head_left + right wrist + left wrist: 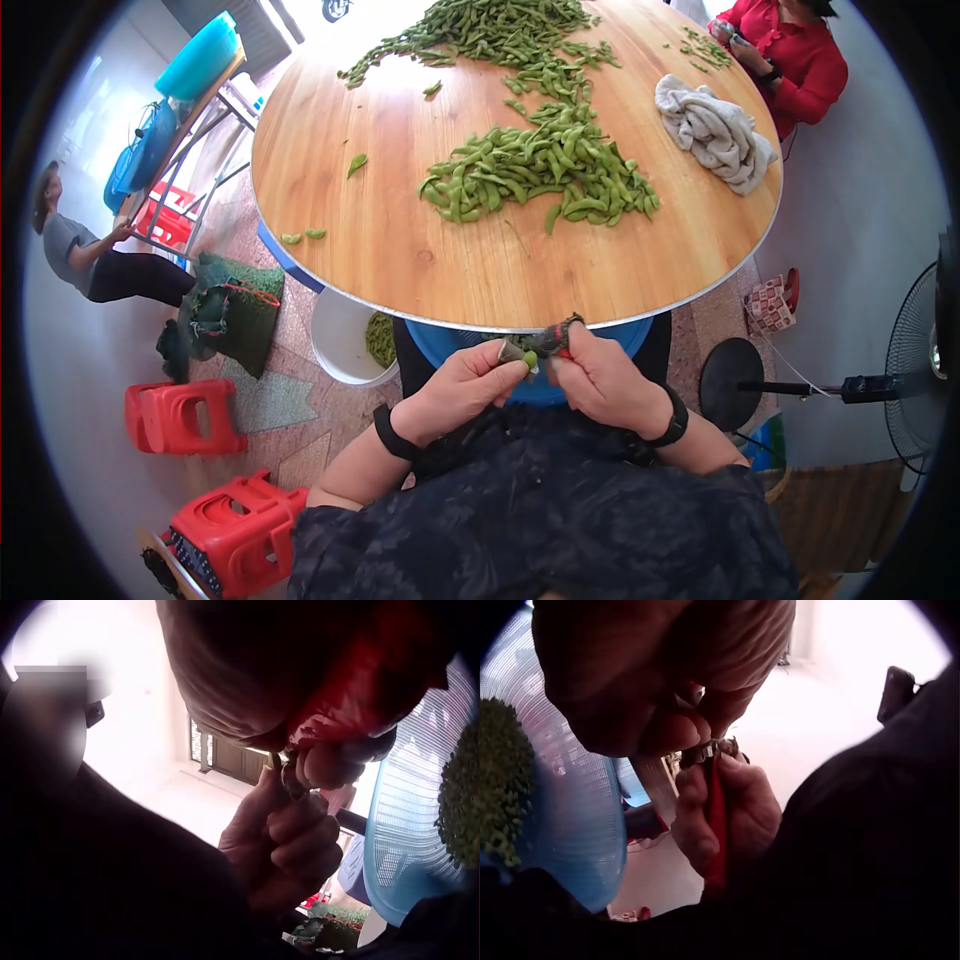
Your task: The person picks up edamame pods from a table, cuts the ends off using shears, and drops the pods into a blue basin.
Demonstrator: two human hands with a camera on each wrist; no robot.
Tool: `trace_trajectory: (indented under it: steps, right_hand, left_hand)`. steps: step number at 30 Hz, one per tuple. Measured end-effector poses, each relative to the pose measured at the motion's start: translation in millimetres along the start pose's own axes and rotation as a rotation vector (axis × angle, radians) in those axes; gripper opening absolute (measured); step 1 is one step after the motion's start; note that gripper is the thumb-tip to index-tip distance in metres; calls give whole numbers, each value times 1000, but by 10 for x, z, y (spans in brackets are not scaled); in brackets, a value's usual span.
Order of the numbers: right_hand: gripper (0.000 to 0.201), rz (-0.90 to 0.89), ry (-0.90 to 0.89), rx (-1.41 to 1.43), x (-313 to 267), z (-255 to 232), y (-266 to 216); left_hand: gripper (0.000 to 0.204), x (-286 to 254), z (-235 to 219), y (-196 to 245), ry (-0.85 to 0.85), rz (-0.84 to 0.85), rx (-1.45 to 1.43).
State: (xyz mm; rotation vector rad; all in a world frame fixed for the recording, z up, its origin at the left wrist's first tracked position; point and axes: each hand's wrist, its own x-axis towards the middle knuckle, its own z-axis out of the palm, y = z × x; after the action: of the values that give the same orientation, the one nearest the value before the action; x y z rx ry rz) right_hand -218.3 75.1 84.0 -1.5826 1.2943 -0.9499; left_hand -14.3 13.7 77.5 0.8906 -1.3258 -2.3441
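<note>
My left hand (470,385), its fingers curled, pinches a green soybean pod (530,358) at the fingertips, just below the table's near edge. A dark grey wrapping covers one of its fingertips. Right up against it, my right hand (605,380) grips at the same pod with bent fingers and thumb. Dark and red material (563,340) shows along its index finger, and as a red band (717,825) in the left wrist view. Under the hands sits a blue mesh basket (390,847) with shelled green beans (459,806). The fingers hide most of the pod.
Heaps of soybean pods (545,170) lie on the round wooden table (340,210), with a crumpled cloth (715,135) at right. A white bucket (340,345), red stools (185,415) and a standing fan (915,365) surround me. A person in red (805,60) and another (85,250) are present.
</note>
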Motion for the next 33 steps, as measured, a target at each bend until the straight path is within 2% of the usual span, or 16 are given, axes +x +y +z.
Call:
trace_trajectory:
  steps: [1, 3, 5, 10, 13, 15, 18, 22, 24, 25, 27, 28, 29, 31, 32, 33]
  right_hand:
    - [14, 145, -89, 60, 2, 60, 19]
    - [15, 163, -135, 55, 5, 121, 37]
    - [13, 163, -146, 177, 1, 168, 71]
    - [11, 282, -180, 310, -5, 164, -27]
    - [10, 303, -188, 322, -19, 183, -2]
    - [10, 294, -186, 322, -14, 213, 33]
    - [9, 241, -154, 250, -12, 268, 96]
    - [6, 305, -152, 306, 14, 331, 149]
    - [6, 316, -153, 361, 14, 367, 213]
    - [6, 365, -166, 475, 12, 389, 259]
    - [7, 415, -178, 593, 7, 423, 311]
    - [8, 441, -194, 723, 10, 432, 321]
    - [10, 465, -208, 852, 15, 441, 337]
    - [10, 538, -174, 841, 41, 480, 429]
    - [11, 613, -142, 827, 39, 497, 487]
    - [11, 616, -135, 828, 35, 503, 545]
  left_hand:
    - [17, -14, 4, -24, 6, 13, 75]
    - [15, -21, -27, -151, 17, 15, 73]
    - [15, -31, 23, -147, 61, 118, 28]
    - [13, -25, -49, -255, 96, 125, 104]
    - [14, -17, -65, -328, 156, 258, 226]
    - [16, -51, -107, -327, 220, 309, 606]
    - [18, -54, -85, -321, 281, 417, 790]
    - [19, -26, -163, -402, 276, 463, 862]
    - [20, -14, -219, -428, 152, -14, 218]
    - [20, 1, -242, -428, 152, -16, 218]
    - [20, 37, -289, -429, -20, -309, -569]
    - [20, 51, -345, -546, -129, -293, -683]
    - [20, 81, -375, -654, -129, -297, -682]
    - [20, 151, -347, -730, -216, -258, -770]
    - [22, 168, -348, -752, -74, -282, -630]
    - [22, 178, -326, -705, -79, -288, -630]
